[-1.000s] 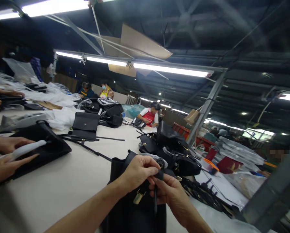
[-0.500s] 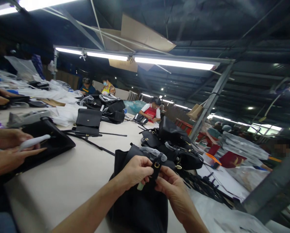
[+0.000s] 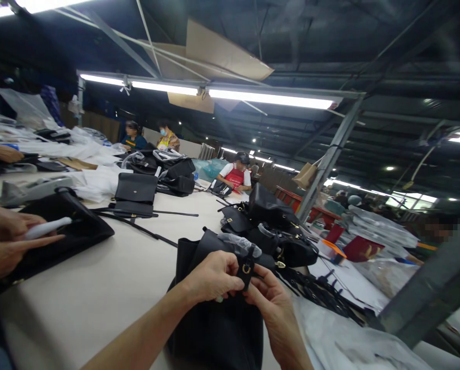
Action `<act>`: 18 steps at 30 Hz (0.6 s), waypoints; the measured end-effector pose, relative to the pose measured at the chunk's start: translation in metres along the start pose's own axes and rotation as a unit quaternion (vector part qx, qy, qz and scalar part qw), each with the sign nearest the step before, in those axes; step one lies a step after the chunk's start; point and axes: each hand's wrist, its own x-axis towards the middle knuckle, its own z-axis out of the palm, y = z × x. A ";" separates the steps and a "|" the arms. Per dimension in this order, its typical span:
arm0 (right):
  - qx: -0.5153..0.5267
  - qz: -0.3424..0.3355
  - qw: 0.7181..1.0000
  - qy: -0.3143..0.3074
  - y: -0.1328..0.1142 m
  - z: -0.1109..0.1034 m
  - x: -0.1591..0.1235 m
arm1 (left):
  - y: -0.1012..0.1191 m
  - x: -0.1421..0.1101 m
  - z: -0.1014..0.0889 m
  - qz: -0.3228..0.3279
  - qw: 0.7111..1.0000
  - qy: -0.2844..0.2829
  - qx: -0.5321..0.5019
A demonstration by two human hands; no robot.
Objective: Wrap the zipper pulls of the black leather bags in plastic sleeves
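In front of me on the table stands a black bag [image 3: 218, 329], with clear plastic wrap [image 3: 239, 244] around its top handle. A short black strap [image 3: 246, 264] with a gold buckle hangs at its front. My left hand [image 3: 218, 277] pinches this strap from the left, fingers closed. A small pale green piece [image 3: 219, 298] shows beneath those fingers, mostly hidden. From the right, my right hand [image 3: 268, 295] has thumb and fingertips closed on the strap's lower end, just under the buckle.
Black bags [image 3: 272, 221] are heaped beyond my right hand, and black straps [image 3: 322, 293] lie beside them. At left, a co-worker's hands [image 3: 17, 236] hold a white tool at another black bag [image 3: 79, 226]. A metal post [image 3: 418, 293] rises at right, near plastic sheeting [image 3: 341, 329].
My hands have come closer together at the strap's lower end. The pale green piece is now more covered by my left fingers. The whole view has shifted slightly.
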 end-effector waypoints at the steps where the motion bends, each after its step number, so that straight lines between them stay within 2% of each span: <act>1: 0.002 -0.005 1.000 0.004 0.000 0.000 0.001 | -0.001 0.000 0.000 -0.001 1.000 -0.003 -0.004; 7: -0.022 -0.016 1.000 0.002 0.002 -0.007 0.002 | -0.010 0.009 -0.001 -0.016 0.999 -0.012 -0.034; 10: 0.011 0.035 0.999 -0.005 0.003 -0.009 -0.001 | -0.015 0.013 -0.001 -0.022 0.999 -0.006 -0.036; 12: 0.075 0.085 0.994 0.007 0.004 -0.008 -0.003 | -0.017 0.013 0.000 -0.009 1.000 0.003 -0.027; 14: 0.130 0.105 0.985 0.033 0.006 -0.005 -0.005 | -0.016 0.011 0.001 0.008 1.000 0.009 -0.019; 18: 0.145 0.058 0.986 0.053 0.014 0.002 -0.009 | -0.013 0.007 0.002 0.010 1.000 -0.001 -0.022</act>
